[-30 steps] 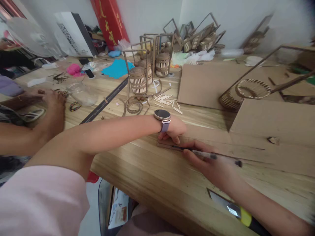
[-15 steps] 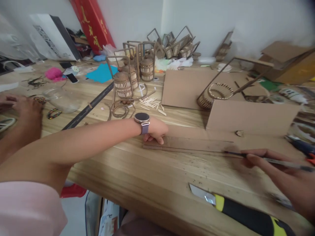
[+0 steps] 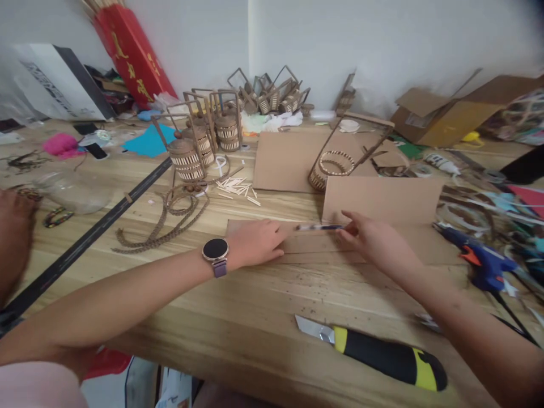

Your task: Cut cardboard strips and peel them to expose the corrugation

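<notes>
My left hand point(image 3: 261, 242), below a wrist watch, lies with stretched fingers on a cardboard strip point(image 3: 314, 245). A pen point(image 3: 318, 227) lies along the cardboard between my two hands; its left end is near my left fingertips. At its right end is my right hand point(image 3: 361, 233), fingers apart, the pen's tip close to thumb and fingers. Whether they still touch it is hard to see. Behind the strip, a folded cardboard flap point(image 3: 382, 198) stands upright. A utility knife point(image 3: 374, 348), blade out, lies on the table in front of my hands.
A glue gun point(image 3: 488, 263) lies at right. Behind the flap stands a handled basket point(image 3: 335, 164); several lidded baskets point(image 3: 185, 158) stand back left. Small sticks point(image 3: 236, 187), braided cord point(image 3: 157, 229) and a dark strip point(image 3: 93, 232) lie nearer. Another person's hand point(image 3: 17, 226) is at far left.
The pen has left my right hand's writing grip and now lies along the cardboard. My right hand has moved left, near my left hand, which has flattened. The view has shifted right.
</notes>
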### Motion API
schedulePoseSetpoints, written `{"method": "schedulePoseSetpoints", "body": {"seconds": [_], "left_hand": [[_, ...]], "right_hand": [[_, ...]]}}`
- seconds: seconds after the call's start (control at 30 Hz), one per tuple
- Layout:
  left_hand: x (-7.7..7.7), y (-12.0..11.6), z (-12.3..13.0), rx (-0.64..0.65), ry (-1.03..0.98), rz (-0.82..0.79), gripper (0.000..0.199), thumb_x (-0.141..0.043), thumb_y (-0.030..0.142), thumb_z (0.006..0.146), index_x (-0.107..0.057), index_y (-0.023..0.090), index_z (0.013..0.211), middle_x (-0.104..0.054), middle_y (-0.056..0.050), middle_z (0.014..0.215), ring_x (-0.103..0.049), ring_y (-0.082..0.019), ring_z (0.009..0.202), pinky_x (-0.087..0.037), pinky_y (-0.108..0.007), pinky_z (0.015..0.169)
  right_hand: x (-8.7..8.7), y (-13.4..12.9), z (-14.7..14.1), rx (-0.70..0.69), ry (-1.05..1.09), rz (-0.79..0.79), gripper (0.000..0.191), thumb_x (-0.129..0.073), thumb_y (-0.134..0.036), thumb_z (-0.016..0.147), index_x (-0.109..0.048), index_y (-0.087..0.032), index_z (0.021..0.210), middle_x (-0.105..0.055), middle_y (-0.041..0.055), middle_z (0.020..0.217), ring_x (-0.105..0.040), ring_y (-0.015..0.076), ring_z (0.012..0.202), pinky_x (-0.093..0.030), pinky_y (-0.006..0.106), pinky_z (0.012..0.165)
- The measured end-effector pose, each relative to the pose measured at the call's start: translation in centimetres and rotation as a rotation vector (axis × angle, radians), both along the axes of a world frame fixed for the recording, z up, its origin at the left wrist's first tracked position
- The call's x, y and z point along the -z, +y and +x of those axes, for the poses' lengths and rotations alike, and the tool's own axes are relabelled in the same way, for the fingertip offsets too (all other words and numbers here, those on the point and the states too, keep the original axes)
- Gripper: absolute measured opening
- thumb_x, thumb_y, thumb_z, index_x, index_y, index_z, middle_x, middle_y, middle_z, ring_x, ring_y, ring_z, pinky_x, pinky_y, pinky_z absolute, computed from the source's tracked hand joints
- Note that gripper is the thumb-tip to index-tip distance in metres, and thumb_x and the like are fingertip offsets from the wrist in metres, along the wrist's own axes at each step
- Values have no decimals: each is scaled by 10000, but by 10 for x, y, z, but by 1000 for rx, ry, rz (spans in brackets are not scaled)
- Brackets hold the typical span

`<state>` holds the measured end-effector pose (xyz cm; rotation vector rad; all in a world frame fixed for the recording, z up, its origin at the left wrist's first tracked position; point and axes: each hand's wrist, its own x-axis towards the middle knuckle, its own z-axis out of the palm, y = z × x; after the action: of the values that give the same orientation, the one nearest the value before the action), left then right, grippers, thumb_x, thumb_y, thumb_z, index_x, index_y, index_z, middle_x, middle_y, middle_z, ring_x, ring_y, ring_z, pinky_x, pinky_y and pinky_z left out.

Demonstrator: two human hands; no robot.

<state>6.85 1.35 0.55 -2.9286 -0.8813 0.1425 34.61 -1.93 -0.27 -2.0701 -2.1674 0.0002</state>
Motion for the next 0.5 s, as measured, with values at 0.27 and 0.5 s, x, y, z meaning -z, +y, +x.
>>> {"method": "schedulePoseSetpoints", "body": {"seconds": [0.27, 0.5], "left_hand": [[5, 10, 5, -151, -45, 154, 202, -458, 183, 994, -642, 99, 987, -632, -161, 1020, -588, -300, 966, -472, -400, 772], [9, -9, 25, -2, -71, 55, 485, -566, 618, 923, -649, 142, 964, -634, -115, 992, -577, -280, 952, -465, -365, 772]], "right_hand": [[-14, -48, 22, -85, 189, -81, 346, -403, -444, 922, -673, -228, 917, -749, 87, 913, -695, 231, 760, -528, 359, 681], [-20, -127, -3, -366, 157, -413, 510, -811, -376, 681, -679, -260, 1159, -697, 116, 1170, -663, 328, 1073, -555, 460, 870]]}}
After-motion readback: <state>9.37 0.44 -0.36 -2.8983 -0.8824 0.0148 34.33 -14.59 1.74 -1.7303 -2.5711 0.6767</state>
